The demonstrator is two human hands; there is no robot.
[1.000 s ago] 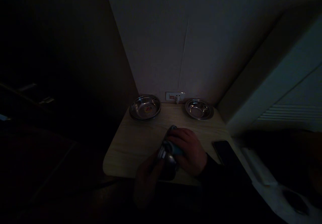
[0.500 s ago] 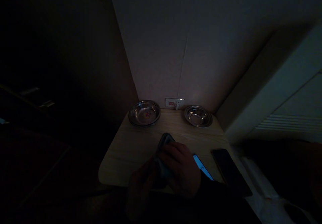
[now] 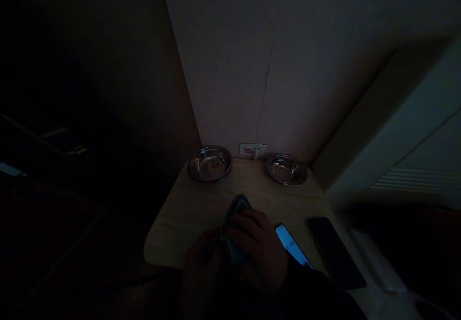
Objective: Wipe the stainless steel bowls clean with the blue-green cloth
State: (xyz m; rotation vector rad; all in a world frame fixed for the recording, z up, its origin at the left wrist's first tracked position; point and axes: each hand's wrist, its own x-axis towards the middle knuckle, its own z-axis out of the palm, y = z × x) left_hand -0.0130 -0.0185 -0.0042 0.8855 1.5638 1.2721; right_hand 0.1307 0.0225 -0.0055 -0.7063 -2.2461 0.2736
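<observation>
The scene is very dark. My right hand (image 3: 257,253) is closed over a bluish cloth (image 3: 236,209) near the front edge of a small light wooden table (image 3: 187,214). My left hand (image 3: 200,274) is just below and left of it, curled against the same bundle; what it holds under the cloth is hidden. A phone with a lit screen (image 3: 292,245) lies just right of my right hand.
Two shiny steel bowls stand at the back of the table, one on the left (image 3: 210,163) and one on the right (image 3: 286,169), with a wall socket (image 3: 252,149) between them. A dark phone (image 3: 334,253) lies at the table's right edge. White furniture (image 3: 414,142) rises at right.
A shiny metal object seen between my hands one second ago is now covered by the cloth and hands. The lit phone has come into view beside my right hand. The view shifted slightly.
</observation>
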